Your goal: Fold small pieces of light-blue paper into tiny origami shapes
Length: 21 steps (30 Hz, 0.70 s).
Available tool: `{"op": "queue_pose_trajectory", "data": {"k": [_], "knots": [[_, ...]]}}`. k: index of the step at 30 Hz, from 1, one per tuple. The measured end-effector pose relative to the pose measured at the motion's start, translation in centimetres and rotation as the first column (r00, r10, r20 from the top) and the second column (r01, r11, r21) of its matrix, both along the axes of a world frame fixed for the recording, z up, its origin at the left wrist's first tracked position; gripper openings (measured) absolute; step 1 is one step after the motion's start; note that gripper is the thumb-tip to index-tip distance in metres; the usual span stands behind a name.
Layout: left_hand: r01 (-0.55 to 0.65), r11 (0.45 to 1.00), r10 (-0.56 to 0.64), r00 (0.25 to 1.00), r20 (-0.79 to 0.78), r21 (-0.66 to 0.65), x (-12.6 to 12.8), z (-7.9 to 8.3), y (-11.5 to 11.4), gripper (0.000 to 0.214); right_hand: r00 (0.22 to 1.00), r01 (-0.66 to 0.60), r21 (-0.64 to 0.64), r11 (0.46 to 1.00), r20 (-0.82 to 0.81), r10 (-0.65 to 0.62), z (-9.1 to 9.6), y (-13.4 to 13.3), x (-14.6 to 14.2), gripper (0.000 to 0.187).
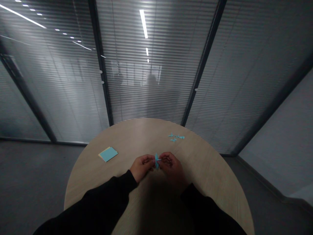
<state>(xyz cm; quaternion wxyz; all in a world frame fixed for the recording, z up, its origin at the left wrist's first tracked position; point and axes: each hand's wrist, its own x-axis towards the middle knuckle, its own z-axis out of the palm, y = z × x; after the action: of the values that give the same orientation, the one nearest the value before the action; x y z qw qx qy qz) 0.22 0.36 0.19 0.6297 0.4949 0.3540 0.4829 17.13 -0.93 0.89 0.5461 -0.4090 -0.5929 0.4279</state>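
Observation:
A small folded piece of light blue paper (156,161) is held upright between both hands above the round wooden table (137,137). My left hand (141,167) pinches its left side with curled fingers. My right hand (171,164) pinches its right side, fingers closed round it. Both arms wear black sleeves.
A stack of square paper sheets with a blue top sheet (108,153) lies on the table to the left. Several small folded blue paper figures (175,137) lie at the far right of the table. Glass walls with blinds stand behind the table; grey floor surrounds it.

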Motion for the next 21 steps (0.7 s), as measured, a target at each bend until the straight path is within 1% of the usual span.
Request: {"op": "queue_pose_trajectory", "data": {"k": [3,5,10,14,18,21], "knots": [[-0.004,1.0,0.003,1.0,-0.02,-0.003,0.0,-0.1,0.0,0.043,0.997,-0.041,-0.083,0.996,-0.073,0.035,0.0,0.1,-0.1,0.03],[-0.002,1.0,0.002,1.0,-0.023,-0.006,0.1,0.0,0.0,0.044,0.995,-0.048,-0.12,0.992,-0.096,0.037,0.0,0.2,-0.2,0.032],[0.029,1.0,-0.029,0.999,-0.017,0.002,0.3,0.0,-0.1,0.046,0.996,0.002,-0.085,0.996,-0.088,-0.009,0.1,0.2,-0.4,0.028],[0.016,1.0,-0.015,0.999,-0.051,0.011,0.4,0.0,0.0,0.046,0.993,-0.013,-0.104,0.995,-0.118,0.001,0.4,0.1,-0.6,0.029],[-0.006,0.999,0.009,0.997,-0.083,0.041,0.4,0.0,0.0,0.043,0.996,-0.042,-0.192,0.98,-0.082,0.027,1.0,-0.2,-0.6,0.037],[-0.027,0.997,0.034,0.993,-0.115,0.07,0.4,0.0,-0.1,0.041,0.999,-0.045,-0.193,0.98,-0.035,0.039,1.0,-0.3,-0.6,0.034]]}}
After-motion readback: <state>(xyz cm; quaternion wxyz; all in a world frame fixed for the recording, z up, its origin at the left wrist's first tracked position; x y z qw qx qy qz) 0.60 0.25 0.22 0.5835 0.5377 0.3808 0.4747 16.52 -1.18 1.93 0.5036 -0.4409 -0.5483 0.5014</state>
